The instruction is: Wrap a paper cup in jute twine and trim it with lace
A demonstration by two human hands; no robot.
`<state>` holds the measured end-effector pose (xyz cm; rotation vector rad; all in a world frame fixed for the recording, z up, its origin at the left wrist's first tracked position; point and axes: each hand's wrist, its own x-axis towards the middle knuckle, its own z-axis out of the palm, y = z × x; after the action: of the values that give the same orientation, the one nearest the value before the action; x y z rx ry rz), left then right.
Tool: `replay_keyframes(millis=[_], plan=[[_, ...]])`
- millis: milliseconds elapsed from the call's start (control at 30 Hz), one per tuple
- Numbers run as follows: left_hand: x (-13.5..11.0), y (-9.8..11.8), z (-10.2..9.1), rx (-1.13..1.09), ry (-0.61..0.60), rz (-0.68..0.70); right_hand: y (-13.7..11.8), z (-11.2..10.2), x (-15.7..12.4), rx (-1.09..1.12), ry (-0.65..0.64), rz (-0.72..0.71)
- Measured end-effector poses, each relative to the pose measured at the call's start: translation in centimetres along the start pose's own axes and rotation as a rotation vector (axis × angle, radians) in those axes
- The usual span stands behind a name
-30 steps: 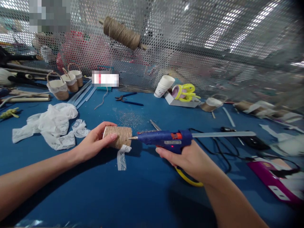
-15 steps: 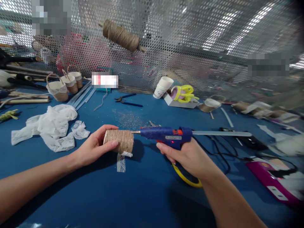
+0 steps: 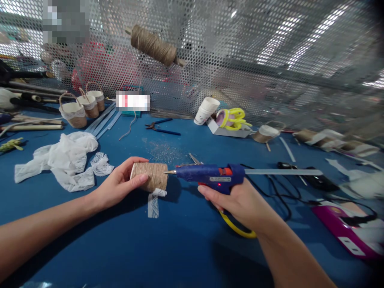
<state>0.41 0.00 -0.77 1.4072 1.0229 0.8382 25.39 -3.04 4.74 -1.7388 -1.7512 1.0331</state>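
Note:
My left hand is closed around a paper cup wrapped in brown twine, which lies on its side with its right end free. A strip of white lace hangs from the cup's lower right edge down to the table. In my right hand is a blue hot glue gun, its red light lit. The metal nozzle points left and meets, or nearly meets, the cup's right edge. A long clear glue stick sticks out of the gun's back. Yellow-handled scissors lie partly hidden beneath my right hand.
Crumpled white lace lies at left, with small handled baskets behind it. Pliers, stacked paper cups and a box line the back. Black cables and a purple power strip lie at right.
The glue gun's nozzle has moved slightly down along the cup's right edge, with my right hand a little lower. My left hand keeps its hold, the cup shifting very slightly.

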Motion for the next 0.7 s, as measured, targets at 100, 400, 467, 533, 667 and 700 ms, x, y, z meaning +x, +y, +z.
replay_keyframes(millis=[100,400,467,533,667,700], plan=[[0.02,0.28,0.03,0.014,0.027,-0.009,0.07,-0.06,-0.14,0.002,-0.031,-0.018],[0.12,0.1,-0.04,-0.001,0.034,-0.016,0.54,-0.02,-0.13,-0.108,-0.047,-0.098],[0.16,-0.02,-0.09,0.0,0.033,-0.018,0.53,0.01,-0.13,-0.111,-0.05,-0.102],[0.18,-0.15,-0.12,-0.002,0.03,-0.018,0.56,0.02,-0.12,-0.105,-0.05,-0.105],[0.21,-0.32,-0.15,-0.014,0.028,-0.014,0.67,-0.01,-0.08,-0.109,-0.056,-0.12],[0.23,-0.33,-0.15,-0.015,0.027,-0.011,0.66,-0.01,-0.08,-0.113,-0.056,-0.125]])
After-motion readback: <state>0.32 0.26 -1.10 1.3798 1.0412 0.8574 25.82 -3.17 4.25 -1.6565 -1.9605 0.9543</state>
